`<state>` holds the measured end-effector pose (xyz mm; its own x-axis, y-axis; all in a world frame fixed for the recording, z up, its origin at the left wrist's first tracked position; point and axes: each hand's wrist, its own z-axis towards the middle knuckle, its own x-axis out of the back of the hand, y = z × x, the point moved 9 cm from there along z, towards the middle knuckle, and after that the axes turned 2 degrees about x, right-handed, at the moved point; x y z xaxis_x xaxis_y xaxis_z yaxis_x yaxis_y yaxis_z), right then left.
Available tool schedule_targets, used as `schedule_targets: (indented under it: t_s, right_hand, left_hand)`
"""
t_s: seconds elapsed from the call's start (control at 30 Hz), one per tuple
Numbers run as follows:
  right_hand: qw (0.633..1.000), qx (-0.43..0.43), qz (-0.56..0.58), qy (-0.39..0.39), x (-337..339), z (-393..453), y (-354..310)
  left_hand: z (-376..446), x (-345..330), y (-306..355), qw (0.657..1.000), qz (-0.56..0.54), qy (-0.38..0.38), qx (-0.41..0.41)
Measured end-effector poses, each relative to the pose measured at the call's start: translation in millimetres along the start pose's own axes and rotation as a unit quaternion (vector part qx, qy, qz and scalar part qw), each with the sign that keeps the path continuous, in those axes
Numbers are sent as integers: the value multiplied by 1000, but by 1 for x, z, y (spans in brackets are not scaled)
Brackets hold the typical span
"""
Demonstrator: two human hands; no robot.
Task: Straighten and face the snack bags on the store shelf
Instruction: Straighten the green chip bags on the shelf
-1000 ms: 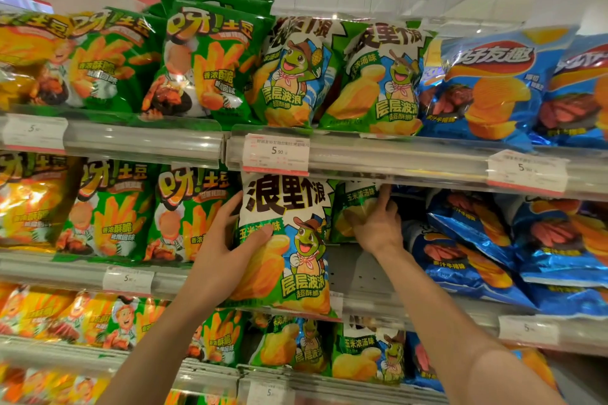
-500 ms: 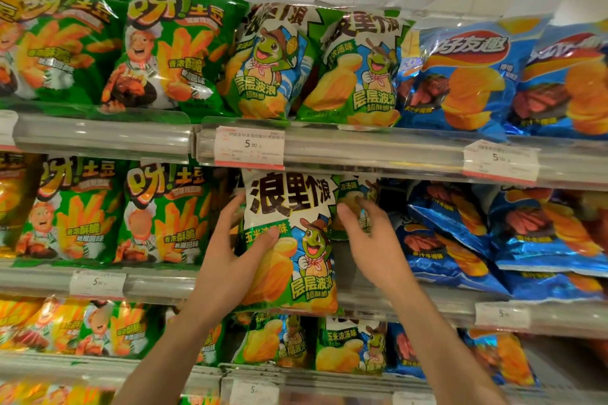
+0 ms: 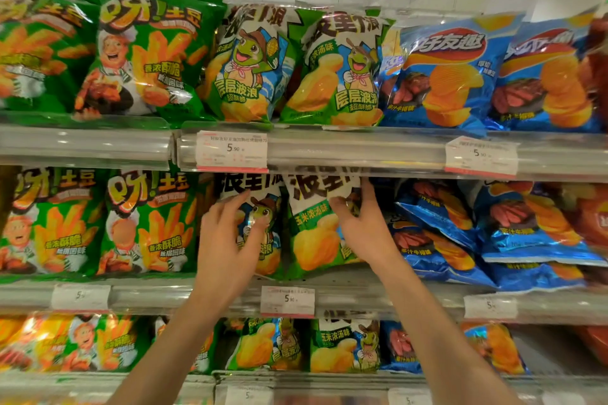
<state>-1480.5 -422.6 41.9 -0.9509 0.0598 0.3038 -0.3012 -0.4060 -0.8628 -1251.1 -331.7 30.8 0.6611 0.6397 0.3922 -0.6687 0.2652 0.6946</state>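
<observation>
Bag (image 3: 250, 183) back upright, left fingers (image 3: 227, 207) spread on it, right fingers (image 3: 368, 197) pinching second bag (image 3: 312, 240).

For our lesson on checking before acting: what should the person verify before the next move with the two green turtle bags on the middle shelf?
1. Left turtle bag faces front: ok; left hand rests on it.
2. Right turtle bag faces front: ok.
3. Grip of right hand on its upper edge: ok, pinched.
4. Neighbouring blue bags straight: not ok, tilted.
5. Bag bottoms seated behind shelf rail: cannot tell.
</observation>
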Motion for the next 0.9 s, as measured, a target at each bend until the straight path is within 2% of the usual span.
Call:
schedule_targets:
  t_s: [0.1, 0.2, 0.33, 0.47, 0.57, 0.7, 0.9]
  right_hand:
    - [990, 12, -132, 47, -5, -7, 8]
    - [978, 35, -196, 69, -10, -29, 5]
    - [976, 44, -208, 44, -27, -38, 14]
    - [983, 62, -173, 9, -24, -24, 16]
    - [978, 42, -205, -20, -25, -19, 23]
    - [979, 21, -203, 1, -23, -27, 29]
    - [986, 36, -164, 15, -20, -44, 15]
  left_hand:
    - [-2, -5, -12, 997, 79, 10, -18]
    - [-6, -14, -22, 992, 122, 1, -24]
    - [-8, -22, -33, 986, 164, -12, -21]
    - [-8, -25, -36, 985, 170, -24, -26]
    - [-7, -25, -37, 986, 162, -26, -23]
    - [-9, -23, -36, 989, 145, -23, -33]
    - [-15, -6, -32, 996, 85, -21, -36]
